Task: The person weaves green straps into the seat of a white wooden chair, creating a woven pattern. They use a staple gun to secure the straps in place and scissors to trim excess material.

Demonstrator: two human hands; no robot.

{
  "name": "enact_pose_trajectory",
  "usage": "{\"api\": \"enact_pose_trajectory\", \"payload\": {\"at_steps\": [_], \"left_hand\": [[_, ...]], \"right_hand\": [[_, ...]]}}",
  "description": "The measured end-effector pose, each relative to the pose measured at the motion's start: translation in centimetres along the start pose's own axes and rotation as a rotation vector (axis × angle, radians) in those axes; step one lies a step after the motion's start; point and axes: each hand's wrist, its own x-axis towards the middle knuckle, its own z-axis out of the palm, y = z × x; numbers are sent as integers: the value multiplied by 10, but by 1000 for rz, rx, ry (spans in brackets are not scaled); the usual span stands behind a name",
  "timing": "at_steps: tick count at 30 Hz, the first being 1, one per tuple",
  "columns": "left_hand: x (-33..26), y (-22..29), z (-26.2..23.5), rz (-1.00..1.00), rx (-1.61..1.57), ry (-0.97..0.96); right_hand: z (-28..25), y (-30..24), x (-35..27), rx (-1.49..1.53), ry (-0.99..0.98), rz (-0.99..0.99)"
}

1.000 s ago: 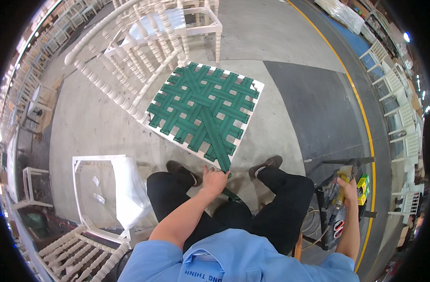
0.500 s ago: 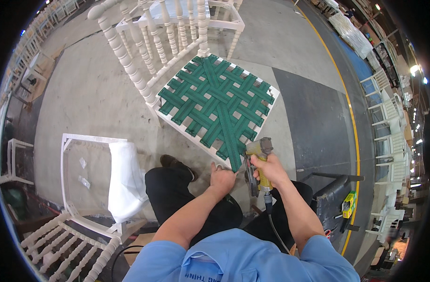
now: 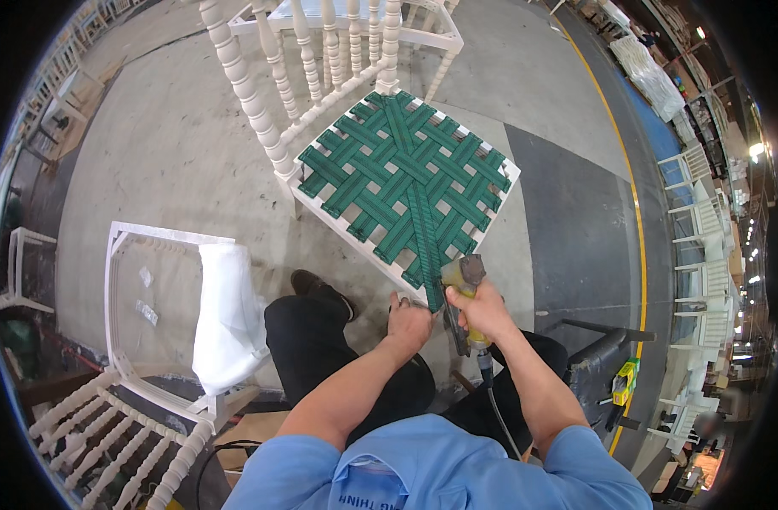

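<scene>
A white chair (image 3: 292, 190) with turned spindles stands before me, its seat laced with green webbing (image 3: 368, 170). One diagonal green strap (image 3: 423, 229) runs over the weave to the near corner of the seat frame. There my left hand (image 3: 410, 325) is closed on the strap's end, with fingers against the frame. My right hand (image 3: 484, 310) grips a yellow and grey pneumatic staple gun (image 3: 471, 270) by its handle, just right of that corner. An air hose (image 3: 502, 416) leads down from the handle. Whether the gun's nose touches the strap cannot be made out.
To my left, a white chair frame (image 3: 113, 297) lies tipped with a white wrapped bundle (image 3: 223, 314) on it. A black padded stool (image 3: 595, 367) holds a yellow-green box (image 3: 625, 382) at my right. Another white chair (image 3: 440, 38) stands behind. Rows of chairs (image 3: 704, 272) line the right.
The chair and both hands sit slightly farther right in the picture. My right hand has tilted the staple gun, and its head is now turned more toward the seat corner. My left hand keeps its hold.
</scene>
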Motion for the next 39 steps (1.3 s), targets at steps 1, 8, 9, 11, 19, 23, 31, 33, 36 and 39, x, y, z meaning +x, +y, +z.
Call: {"api": "enact_pose_trajectory", "payload": {"at_steps": [1, 8, 9, 11, 19, 23, 31, 33, 36, 39], "left_hand": [[-1, 0, -1, -1, -22, 50], [-2, -1, 0, 6, -82, 90], [-1, -1, 0, 9, -67, 36], [-1, -1, 1, 19, -49, 93], [-3, 0, -4, 12, -80, 45], [-2, 6, -19, -139, -354, -67], [-11, -42, -106, -107, -1579, -135], [11, -50, -124, -168, -1593, -128], [41, -49, -129, -183, -1563, -68], [55, -50, -123, -171, -1538, -47]], "right_hand": [[1, 0, 0, 19, -17, -24], [11, -2, 0, 55, -31, -40], [11, -1, 0, 38, -15, -17], [14, -1, -1, 86, -44, -66], [13, 4, -14, 212, -22, -115], [-11, 9, -34, 309, 24, -149], [-41, 28, -55, 414, 54, -115], [-36, 30, -48, 394, 31, -115], [-23, 26, -31, 350, -4, -133], [-15, 21, -16, 284, -17, -82]]}}
